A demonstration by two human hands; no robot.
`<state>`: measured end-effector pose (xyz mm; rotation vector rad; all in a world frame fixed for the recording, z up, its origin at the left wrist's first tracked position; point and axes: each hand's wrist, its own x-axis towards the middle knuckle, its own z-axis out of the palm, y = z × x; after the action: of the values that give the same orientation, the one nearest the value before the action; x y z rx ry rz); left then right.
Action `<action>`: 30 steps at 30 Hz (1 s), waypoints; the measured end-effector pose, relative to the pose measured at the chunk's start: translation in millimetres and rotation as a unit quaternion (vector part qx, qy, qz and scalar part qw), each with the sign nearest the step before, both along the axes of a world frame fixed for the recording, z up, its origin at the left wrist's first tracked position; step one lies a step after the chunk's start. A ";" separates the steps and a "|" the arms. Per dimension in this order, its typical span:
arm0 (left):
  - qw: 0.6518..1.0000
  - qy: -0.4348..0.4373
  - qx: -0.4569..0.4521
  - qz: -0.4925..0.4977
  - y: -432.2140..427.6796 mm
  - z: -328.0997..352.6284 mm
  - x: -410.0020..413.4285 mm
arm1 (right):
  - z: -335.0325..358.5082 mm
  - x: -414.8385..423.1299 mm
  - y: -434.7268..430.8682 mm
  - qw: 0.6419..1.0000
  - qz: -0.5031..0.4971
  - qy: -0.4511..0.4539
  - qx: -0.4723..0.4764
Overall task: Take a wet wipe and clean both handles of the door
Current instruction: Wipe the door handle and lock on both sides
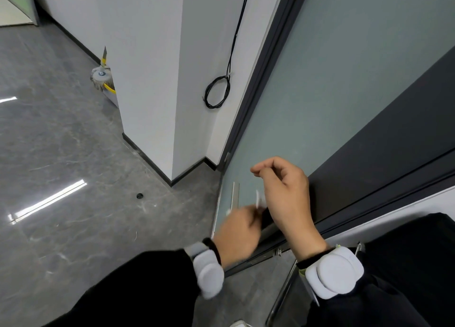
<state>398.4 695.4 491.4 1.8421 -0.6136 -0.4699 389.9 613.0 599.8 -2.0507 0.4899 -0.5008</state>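
My left hand point(237, 235) is blurred and closed around a white wet wipe point(259, 200); small white edges of it show on both sides of the fist. Just to the right, my right hand point(286, 193) is raised in front of the door point(332, 100), fingers curled, thumb and forefinger pinched together with nothing visible between them. A metal tube door handle point(283, 292) runs down at the lower right, below my right wrist, and neither hand touches it. Only this handle is in view.
The door has a dark band point(384, 142) across it and a dark frame point(268, 63) at its left. A white wall corner point(152, 80) with a coiled black cable point(218, 92) stands left of it. A mop head point(102, 79) leans further back on the grey floor point(73, 179).
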 end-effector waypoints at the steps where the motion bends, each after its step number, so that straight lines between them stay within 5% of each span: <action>1: 1.000 0.016 -0.023 0.014 -2.7 -0.4 -14.3 | -0.2 -0.3 0.9 1.000 0.001 0.000 0.001; 5: 0.982 0.104 -0.103 0.116 -18.9 3.9 -39.2 | 0.6 0.2 1.8 1.000 -0.002 -0.007 -0.004; 12: 0.967 0.049 -0.241 0.059 -12.6 28.7 -35.7 | -1.9 2.1 2.4 1.000 -0.013 -0.007 -0.002; 19: 0.963 -0.205 -0.169 -0.035 -1.0 0.7 -21.9 | 3.6 -4.3 2.4 0.999 0.018 -0.019 0.044; 25: 0.851 -0.492 -0.108 -0.146 12.3 -14.7 22.2 | 4.2 0.2 1.4 0.997 0.023 -0.038 0.065; 30: 0.771 -0.564 0.014 -0.296 37.5 -48.7 64.4 | 1.8 1.9 -1.7 0.997 0.024 -0.037 0.064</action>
<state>462.8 732.9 442.7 1.7879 -2.0405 0.3386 391.8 611.3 601.6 -1.9099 0.4160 -0.5018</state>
